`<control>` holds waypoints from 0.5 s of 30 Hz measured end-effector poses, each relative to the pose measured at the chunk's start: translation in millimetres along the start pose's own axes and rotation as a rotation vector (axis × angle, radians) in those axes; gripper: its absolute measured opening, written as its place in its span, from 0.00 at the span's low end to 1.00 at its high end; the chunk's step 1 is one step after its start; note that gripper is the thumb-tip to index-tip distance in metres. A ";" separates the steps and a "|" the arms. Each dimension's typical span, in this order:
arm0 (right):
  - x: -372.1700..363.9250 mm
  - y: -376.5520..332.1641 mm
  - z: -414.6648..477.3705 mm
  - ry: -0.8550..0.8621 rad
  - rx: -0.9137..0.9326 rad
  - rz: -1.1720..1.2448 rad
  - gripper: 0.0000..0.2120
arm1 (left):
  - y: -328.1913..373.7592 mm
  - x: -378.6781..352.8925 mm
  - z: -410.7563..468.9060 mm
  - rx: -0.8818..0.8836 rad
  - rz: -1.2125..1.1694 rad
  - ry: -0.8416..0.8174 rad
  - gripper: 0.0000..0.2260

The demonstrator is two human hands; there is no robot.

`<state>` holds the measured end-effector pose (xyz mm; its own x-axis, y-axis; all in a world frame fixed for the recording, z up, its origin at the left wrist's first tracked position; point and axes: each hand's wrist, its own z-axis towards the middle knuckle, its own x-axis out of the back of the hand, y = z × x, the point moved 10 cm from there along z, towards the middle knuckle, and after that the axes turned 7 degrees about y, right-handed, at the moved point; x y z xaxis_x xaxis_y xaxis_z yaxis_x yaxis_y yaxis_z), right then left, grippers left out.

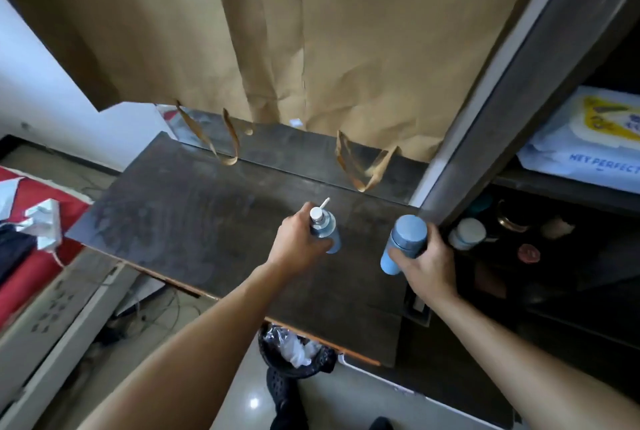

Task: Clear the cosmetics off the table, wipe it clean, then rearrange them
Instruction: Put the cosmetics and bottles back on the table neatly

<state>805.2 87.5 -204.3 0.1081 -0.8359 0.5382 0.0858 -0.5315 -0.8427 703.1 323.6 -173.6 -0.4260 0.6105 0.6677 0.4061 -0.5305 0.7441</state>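
**A blue bottle in each hand over the dark worktop**

We see both hands at the right half of the dark worktop (194,218), each holding a pale blue cosmetic bottle. The left hand (298,246) grips a pump bottle (327,234) with a white nozzle. Its fingers are curled round the body and the thumb lies up near the neck. We cannot tell whether the bottle's base touches the surface.

The right hand (427,263) holds a capped bottle (405,242) near the worktop's right edge, fingers and thumb clamped round its lower half. This bottle is tilted, with its cap towards us.

Just right of it stands a shelf unit (519,83) with a white-lidded jar (469,232) and other small items in its dim lower compartment. A pack of wipes (588,138) lies on the shelf above.

A brown paper bag (346,48) hangs at the far side, its handles dangling over the worktop's far edge. Below the near edge stands a waste bin (280,384).
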 end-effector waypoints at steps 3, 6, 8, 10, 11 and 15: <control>-17.1 -6.9 24.0 0.075 -0.053 -0.017 0.25 | -9.7 4.7 25.7 -0.008 -0.012 -0.025 0.18; -26.3 -7.3 47.9 0.173 -0.132 -0.043 0.24 | -10.9 -10.0 55.5 -0.048 -0.013 -0.102 0.15; -34.0 -4.1 62.0 0.229 -0.165 -0.078 0.25 | -6.8 -26.6 76.0 -0.094 -0.009 -0.159 0.14; -40.8 4.0 74.4 0.277 -0.223 -0.089 0.26 | -1.6 -44.9 94.2 -0.133 -0.003 -0.215 0.14; -42.1 8.4 79.6 0.308 -0.256 -0.075 0.27 | 0.6 -53.3 102.3 -0.147 -0.001 -0.240 0.14; -40.4 18.8 95.0 0.393 -0.323 -0.051 0.27 | 7.5 -83.7 126.9 -0.197 0.024 -0.309 0.16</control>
<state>896.5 124.3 -240.6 -0.2744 -0.7634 0.5847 -0.2357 -0.5361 -0.8106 844.4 343.2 -226.6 -0.1414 0.7297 0.6690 0.2369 -0.6312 0.7385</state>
